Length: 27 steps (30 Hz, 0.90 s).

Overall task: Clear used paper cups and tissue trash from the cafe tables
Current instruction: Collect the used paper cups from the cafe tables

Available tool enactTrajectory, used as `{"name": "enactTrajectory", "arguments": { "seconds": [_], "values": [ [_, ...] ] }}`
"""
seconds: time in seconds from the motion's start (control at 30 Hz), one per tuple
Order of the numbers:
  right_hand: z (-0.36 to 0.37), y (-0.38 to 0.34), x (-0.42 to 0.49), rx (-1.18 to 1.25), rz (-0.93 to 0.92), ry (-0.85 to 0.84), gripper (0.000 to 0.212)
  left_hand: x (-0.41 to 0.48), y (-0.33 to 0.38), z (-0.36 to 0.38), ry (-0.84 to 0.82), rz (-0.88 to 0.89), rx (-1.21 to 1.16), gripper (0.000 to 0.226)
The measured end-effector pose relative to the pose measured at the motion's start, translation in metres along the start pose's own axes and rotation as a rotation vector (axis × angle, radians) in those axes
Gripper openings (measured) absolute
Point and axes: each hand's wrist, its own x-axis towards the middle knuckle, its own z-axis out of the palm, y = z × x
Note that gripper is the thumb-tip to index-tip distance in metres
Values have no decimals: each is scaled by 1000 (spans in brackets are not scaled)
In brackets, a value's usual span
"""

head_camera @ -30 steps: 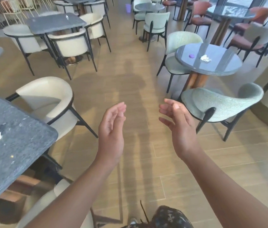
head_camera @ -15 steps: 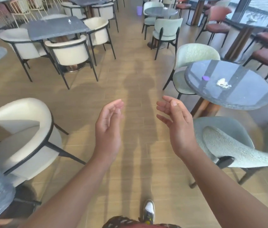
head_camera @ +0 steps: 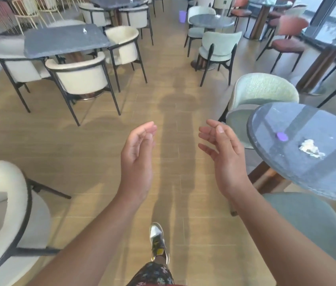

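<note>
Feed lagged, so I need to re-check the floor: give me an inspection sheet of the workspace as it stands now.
Surface: round dark table at right.
Job's things: crumpled tissue on it; small white scrap on far grey rectangular table.
Clutter: small purple piece beside the tissue, not touching.
Grips: left hand and right hand open, holding nothing.
Cables: nothing seen.
Surroundings: cream chairs, pale green chairs, wooden floor; purple container on the far floor.
</note>
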Motion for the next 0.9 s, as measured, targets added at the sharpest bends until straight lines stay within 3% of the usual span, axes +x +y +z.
{"name": "enactTrajectory", "arguments": {
  "seconds": [0.5, 0.9],
  "values": [
    [75, 43, 374, 12, 18, 73, 41, 378, -94, 64, -60, -22, 35, 27],
    [83, 94, 718, 13, 21, 39, 41, 680, -198, 176, -36, -21, 49, 33]
  ]
}}
